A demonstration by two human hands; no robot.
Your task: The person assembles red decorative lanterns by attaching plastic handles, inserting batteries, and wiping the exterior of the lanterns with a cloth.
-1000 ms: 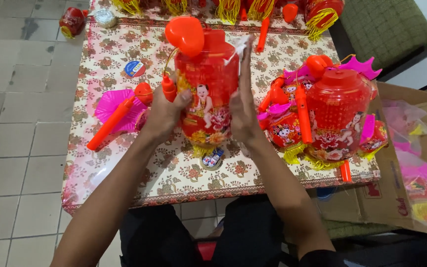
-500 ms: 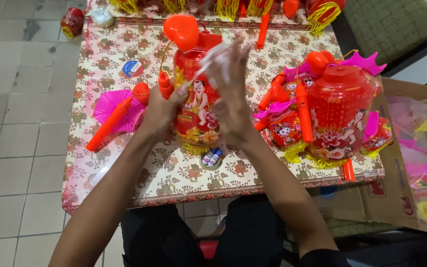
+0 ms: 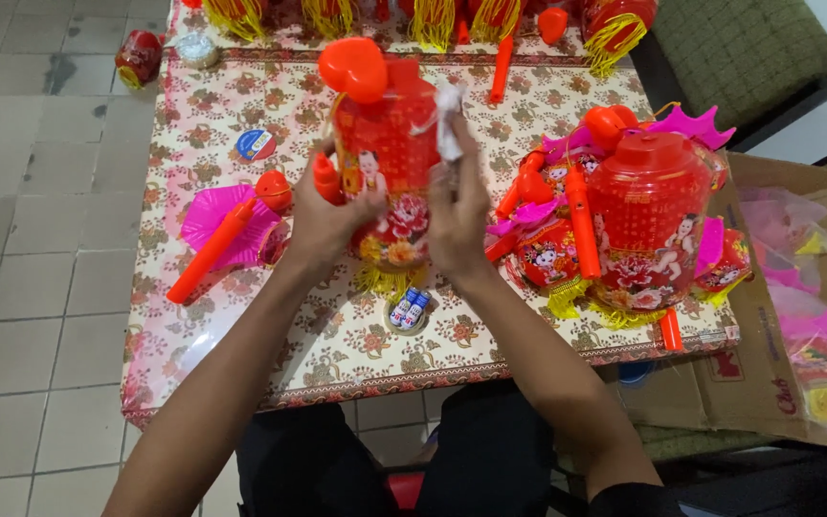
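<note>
Head view: left hand (image 3: 329, 222) wrapped around red lantern (image 3: 390, 163), held upright above patterned table (image 3: 203, 124). Right hand (image 3: 458, 215) against lantern's right side, fingers closed on white wrapper (image 3: 448, 120). Finished lantern (image 3: 651, 225) at right; cardboard box (image 3: 796, 316) beside table.

Glossy plastic lantern (image 3: 390, 163) — patterned tablecloth (image 3: 337, 345)

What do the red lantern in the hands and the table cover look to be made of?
Red lantern: likely thin glossy plastic, going by its sheen and moulded orange cap.
Table cover: probably a wipe-clean plastic or oilcloth sheet, floral-printed, slightly shiny, draping at the edge.
</note>
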